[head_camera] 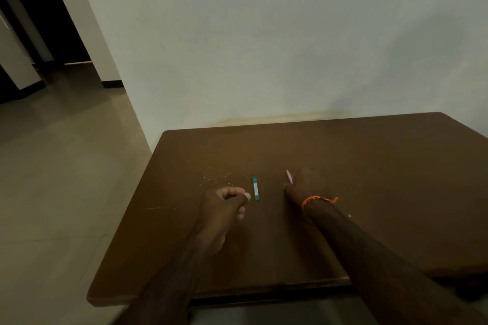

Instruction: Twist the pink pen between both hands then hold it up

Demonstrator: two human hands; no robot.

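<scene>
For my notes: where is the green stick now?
Head view: the green stick lies on the brown table between the hands, just right of the left hand, left of the right hand gripping a pink stick.

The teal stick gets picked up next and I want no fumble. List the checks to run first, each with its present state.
1. Teal stick lies flat on the table, with nothing on it: ok.
2. Left hand is close beside the teal stick but apart from it: ok.
3. Left hand is free: its fingers are curled and nothing shows in them: ok.
4. Right hand is occupied, gripping the pink stick, so it is not free for the pickup: not ok.
5. White specks lie left of the teal stick, not between it and the left hand: ok.
6. Firmness of the grip on the pink stick: cannot tell.
</scene>
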